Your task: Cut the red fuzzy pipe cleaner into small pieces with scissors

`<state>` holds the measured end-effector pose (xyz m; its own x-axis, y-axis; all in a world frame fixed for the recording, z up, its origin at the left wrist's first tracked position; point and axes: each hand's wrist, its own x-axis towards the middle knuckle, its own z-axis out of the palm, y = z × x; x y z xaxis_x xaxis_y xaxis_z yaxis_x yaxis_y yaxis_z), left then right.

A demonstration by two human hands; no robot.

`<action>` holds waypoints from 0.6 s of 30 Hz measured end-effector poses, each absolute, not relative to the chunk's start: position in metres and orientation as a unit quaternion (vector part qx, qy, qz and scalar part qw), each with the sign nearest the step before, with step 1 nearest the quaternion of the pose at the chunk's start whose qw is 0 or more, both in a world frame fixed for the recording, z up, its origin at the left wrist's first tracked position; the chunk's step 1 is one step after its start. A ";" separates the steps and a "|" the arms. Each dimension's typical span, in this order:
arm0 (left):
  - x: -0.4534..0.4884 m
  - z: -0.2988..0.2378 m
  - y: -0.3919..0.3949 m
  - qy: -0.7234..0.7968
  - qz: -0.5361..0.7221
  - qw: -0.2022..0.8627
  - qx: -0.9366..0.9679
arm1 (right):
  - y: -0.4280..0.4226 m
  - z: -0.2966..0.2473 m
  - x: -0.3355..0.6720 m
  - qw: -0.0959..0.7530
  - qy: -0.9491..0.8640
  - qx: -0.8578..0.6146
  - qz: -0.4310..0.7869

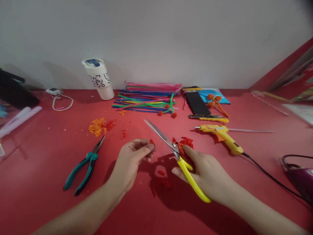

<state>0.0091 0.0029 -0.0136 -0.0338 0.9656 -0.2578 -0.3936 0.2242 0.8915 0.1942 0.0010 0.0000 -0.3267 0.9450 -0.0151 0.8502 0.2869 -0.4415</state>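
My left hand [137, 155] is closed in a pinch, with a small red piece [152, 141] showing at the fingertips. In my right hand [206, 173] is a pair of scissors [193, 182] with yellow handles, the blades pointing up and left and only slightly apart. Just beyond the right hand lies a pile of red cut pieces [187, 141], partly hidden by the fingers. More short red bits [161, 172] lie on the table between and below my hands. Orange shreds [96, 126] and red shreds [110, 124] form a small heap farther left.
Teal-handled pliers [91, 160] lie left of my left hand. A yellow glue gun [222, 133] with a black cord rests at right. Behind are pipe cleaners [146, 101], a phone [197, 103], a craft knife [209, 118] and a white tumbler [100, 78] by the wall.
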 end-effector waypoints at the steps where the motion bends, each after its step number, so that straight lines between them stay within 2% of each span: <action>1: 0.008 -0.013 0.004 0.465 0.557 0.620 0.299 | 0.001 -0.002 0.195 0.113 -0.810 -0.553 0.160; 8: 0.002 -0.006 0.005 0.449 0.587 0.598 0.312 | 0.000 -0.018 0.201 0.090 -0.882 -0.461 -0.024; 18: 0.000 -0.008 0.005 0.440 0.584 0.606 0.312 | 0.001 -0.024 0.205 0.100 -0.891 -0.437 -0.069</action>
<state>-0.0003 0.0053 -0.0078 -0.0711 0.9831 -0.1684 -0.4328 0.1217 0.8932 0.2049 0.0006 -0.0243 -0.5976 0.7656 0.2381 0.7932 0.6079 0.0364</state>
